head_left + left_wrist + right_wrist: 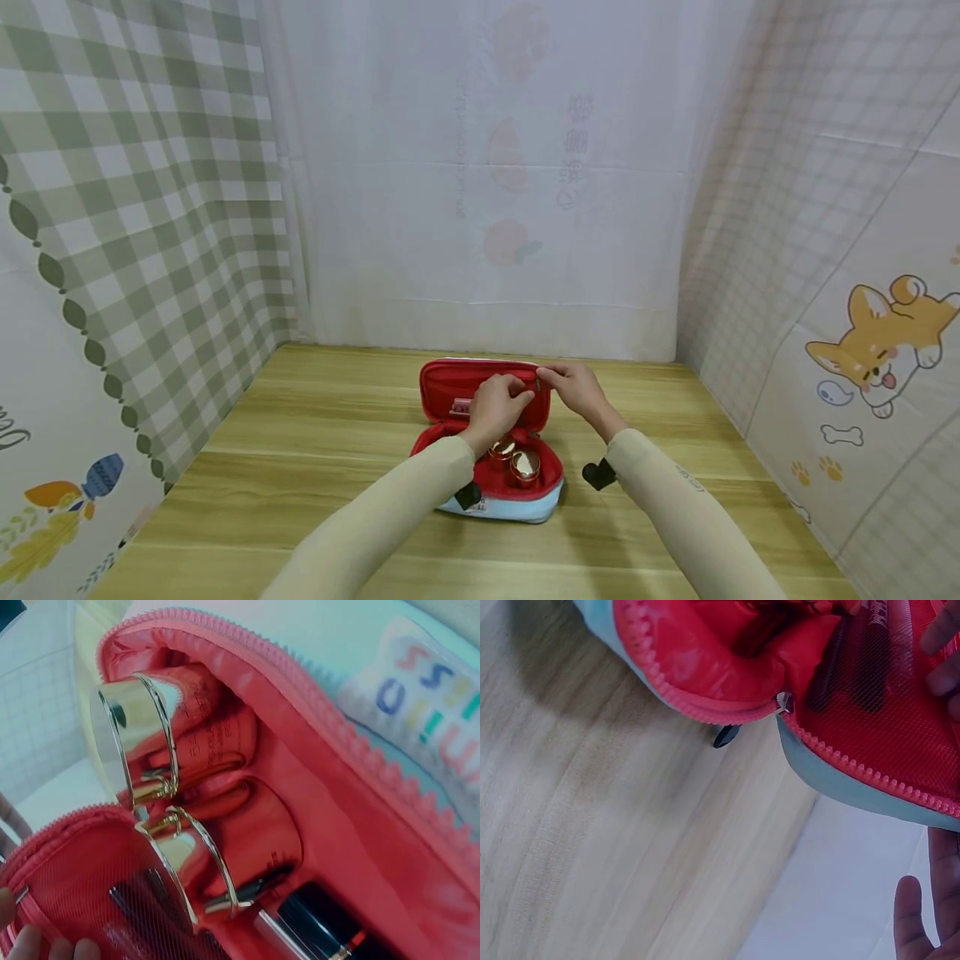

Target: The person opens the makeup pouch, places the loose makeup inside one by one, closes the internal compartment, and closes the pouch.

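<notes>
A light blue pouch with red lining point(551, 479) lies unzipped on the table, its lid point(442, 387) tilted up at the back. My right hand point(581, 392) holds the lid's upper right corner; in the right wrist view its fingers point(911, 922) show behind the lid. Over the lid's inside, my left hand point(495, 408) has its fingertips point(60, 950) at the mesh pocket point(82, 870), pinching what looks like a small metal zipper pull point(22, 895). Dark slim sticks point(874, 660) lie behind the mesh. Two shiny gold containers point(526, 468) and a black-capped tube point(311, 919) sit in the base.
The wooden tabletop point(330, 467) extends around the pouch. A white curtain point(390, 250) hangs behind it, a green checked cloth point(172, 208) on the left, and a cloth with a cartoon dog point(885, 350) on the right.
</notes>
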A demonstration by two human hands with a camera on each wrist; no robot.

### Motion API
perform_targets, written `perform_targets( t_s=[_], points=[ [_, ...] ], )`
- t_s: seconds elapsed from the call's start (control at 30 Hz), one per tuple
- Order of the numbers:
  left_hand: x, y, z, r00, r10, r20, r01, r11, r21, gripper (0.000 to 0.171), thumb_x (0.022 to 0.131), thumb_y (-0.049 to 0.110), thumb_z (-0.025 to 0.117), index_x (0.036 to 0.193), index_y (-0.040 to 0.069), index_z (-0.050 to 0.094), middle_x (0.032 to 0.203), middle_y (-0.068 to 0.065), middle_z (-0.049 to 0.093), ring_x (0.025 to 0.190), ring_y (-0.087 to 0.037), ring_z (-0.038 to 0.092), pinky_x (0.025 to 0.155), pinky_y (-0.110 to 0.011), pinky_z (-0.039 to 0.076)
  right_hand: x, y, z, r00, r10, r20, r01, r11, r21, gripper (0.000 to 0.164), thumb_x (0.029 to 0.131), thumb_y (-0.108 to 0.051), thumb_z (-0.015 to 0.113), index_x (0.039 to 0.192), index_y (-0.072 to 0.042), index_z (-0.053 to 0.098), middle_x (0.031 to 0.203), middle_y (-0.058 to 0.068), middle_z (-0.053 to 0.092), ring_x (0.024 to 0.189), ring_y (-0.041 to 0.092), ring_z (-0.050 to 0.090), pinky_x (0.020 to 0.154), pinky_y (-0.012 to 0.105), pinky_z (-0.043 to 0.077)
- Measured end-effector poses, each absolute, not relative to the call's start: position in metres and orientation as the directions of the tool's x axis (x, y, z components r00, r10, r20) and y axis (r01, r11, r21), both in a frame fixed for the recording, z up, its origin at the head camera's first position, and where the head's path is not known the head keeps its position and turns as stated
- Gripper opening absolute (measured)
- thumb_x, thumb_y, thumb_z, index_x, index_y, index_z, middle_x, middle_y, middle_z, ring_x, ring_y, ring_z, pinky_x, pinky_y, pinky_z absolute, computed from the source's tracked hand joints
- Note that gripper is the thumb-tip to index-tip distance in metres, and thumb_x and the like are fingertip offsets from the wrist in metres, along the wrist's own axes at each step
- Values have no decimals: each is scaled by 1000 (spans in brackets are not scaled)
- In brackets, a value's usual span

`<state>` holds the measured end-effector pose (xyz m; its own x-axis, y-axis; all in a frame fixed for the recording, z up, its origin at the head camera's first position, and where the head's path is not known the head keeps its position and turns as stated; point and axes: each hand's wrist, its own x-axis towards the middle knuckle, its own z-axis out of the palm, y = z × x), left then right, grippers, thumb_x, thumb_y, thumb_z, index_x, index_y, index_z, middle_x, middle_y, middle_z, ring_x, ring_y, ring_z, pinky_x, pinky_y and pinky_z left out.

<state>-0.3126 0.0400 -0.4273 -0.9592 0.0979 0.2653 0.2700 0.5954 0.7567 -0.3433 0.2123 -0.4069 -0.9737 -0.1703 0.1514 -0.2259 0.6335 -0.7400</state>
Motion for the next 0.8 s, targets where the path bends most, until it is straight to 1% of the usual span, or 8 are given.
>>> perform_targets(
  t_s=[0.3, 0.53, 0.67, 0.8],
  points=[
    [-309, 52, -429, -956, -27, 294, 206, 652, 730, 17, 90, 35, 73, 91, 17, 72, 88, 3, 63, 83, -19, 63, 69, -37, 49, -341, 209, -402, -966, -183, 184, -259, 618, -742, 34, 101, -30, 59, 116, -3, 73, 107, 13, 72, 101, 29, 65, 89, 49, 50],
    [-309, 59, -431, -938, -88, 337, 185, 693, 697, 25, 88, 40, 73, 80, 18, 67, 83, 1, 59, 76, -22, 63, 62, -37, 47, -339, 207, -400, -966, -180, 183, -256, 624, -738, 35, 101, -31, 60, 116, -3, 73, 107, 13, 72, 101, 30, 65, 90, 50, 49],
    [-311, 60, -431, -928, -101, 358, 181, 719, 671, 27, 88, 41, 74, 77, 18, 66, 80, 2, 58, 73, -22, 62, 63, -38, 47, -338, 206, -398, -965, -182, 190, -263, 625, -735, 34, 101, -30, 60, 115, -3, 73, 106, 13, 72, 100, 30, 66, 88, 50, 50],
    [-313, 62, -432, -920, -100, 379, 187, 738, 648, 26, 88, 39, 75, 75, 18, 67, 78, 3, 58, 73, -22, 62, 65, -39, 47, -337, 205, -398, -964, -183, 194, -266, 619, -739, 33, 100, -29, 60, 115, -2, 73, 105, 14, 72, 98, 29, 66, 87, 49, 51]
  ],
)
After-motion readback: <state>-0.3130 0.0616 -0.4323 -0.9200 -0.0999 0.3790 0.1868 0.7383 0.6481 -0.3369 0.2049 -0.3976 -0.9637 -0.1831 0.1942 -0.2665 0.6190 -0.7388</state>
